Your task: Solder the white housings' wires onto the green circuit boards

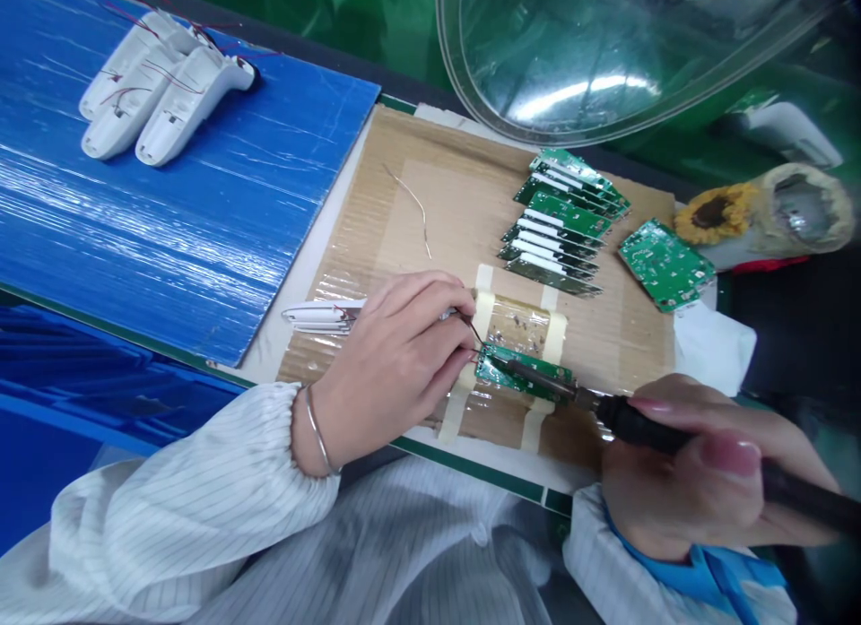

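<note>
My right hand is closed around the black handle of a soldering iron. The iron's tip touches or hovers just over the left end of a small green circuit board, which lies on the taped cardboard. My left hand is pinched at the board's left edge, holding thin dark and red wires against it. Under and behind the left hand lies a white plastic housing, partly covered by the fingers.
A row of upright green boards stands behind, with another board lying to the right. A solder wire rests on the cardboard. White housings sit on the blue sheet. A clear shield hangs at the back.
</note>
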Demonstrator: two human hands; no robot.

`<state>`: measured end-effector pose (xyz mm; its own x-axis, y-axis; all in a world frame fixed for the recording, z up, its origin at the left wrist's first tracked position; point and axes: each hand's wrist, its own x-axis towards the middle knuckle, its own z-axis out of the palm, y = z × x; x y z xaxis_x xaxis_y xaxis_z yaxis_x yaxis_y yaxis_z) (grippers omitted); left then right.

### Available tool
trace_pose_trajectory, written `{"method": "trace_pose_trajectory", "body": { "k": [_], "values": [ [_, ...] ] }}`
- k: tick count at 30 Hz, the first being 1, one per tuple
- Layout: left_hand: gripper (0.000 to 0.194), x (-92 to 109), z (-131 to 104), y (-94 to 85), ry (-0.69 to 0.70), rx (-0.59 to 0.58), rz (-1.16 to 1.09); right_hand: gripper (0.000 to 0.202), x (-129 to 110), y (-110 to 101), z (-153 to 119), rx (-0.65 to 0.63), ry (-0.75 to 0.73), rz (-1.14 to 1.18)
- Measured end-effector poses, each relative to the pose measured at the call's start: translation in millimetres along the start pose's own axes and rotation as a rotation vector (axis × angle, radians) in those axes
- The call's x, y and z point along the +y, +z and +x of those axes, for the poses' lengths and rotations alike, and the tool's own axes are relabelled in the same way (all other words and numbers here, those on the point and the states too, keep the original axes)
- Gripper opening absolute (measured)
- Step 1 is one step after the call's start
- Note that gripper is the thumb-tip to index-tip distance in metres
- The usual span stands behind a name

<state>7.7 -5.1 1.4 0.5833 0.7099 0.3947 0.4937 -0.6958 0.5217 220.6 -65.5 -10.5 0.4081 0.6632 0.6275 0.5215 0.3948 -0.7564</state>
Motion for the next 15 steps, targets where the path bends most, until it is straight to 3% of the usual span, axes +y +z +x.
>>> {"method": "trace_pose_trajectory", "body": {
  "k": [3,7,11,15],
  "values": [
    [0.009,-1.7,-2.3,-0.5,0.011,0.025,-0.046,0.020,-4.6,4.3,-1.4,0.113,-0.106,-0.040],
    [0.008,-4.3,-4.0,-2.0,0.032,0.016,-0.066,0.020,-7.8,5.3,0.0,0.032,-0.044,-0.133],
    [0.006,-4.5,-2.5,-3.1,0.046,-0.003,-0.047,0.025,-6.9,12.2,0.9,0.179,-0.085,-0.030],
    [0.009,-2.4,-0.5,-2.2,0.026,-0.008,-0.002,0.025,-7.8,11.5,-0.5,0.139,-0.056,-0.084]
  ]
}}
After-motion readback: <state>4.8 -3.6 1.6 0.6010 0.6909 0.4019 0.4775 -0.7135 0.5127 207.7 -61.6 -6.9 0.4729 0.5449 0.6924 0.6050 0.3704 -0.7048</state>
